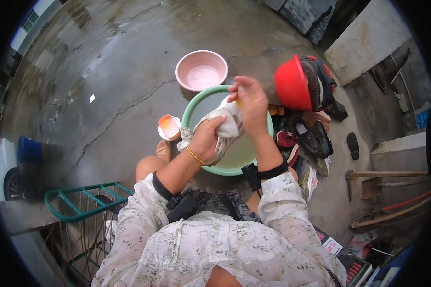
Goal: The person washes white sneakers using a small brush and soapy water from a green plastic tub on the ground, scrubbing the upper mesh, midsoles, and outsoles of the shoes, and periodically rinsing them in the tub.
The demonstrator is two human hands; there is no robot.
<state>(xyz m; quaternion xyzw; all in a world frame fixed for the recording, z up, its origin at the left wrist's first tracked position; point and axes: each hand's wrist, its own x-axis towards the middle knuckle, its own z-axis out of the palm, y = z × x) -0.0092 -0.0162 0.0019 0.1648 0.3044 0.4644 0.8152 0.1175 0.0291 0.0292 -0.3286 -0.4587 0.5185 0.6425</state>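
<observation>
My left hand grips a white shoe with its thumb on top, over a round green basin. Cloudy water stands in the basin. My right hand is raised by the upper end of the shoe, with its fingers bent. A small yellowish patch shows beside those fingers; it is blurred, and whether the hand holds it is unclear. Crumpled white material hangs at the basin's left rim, next to my left wrist.
A pink basin sits beyond the green one. At left stands a small tub with an orange-and-white packet. To the right are a red bucket holding dark shoes and several loose shoes. A green metal rack is at lower left.
</observation>
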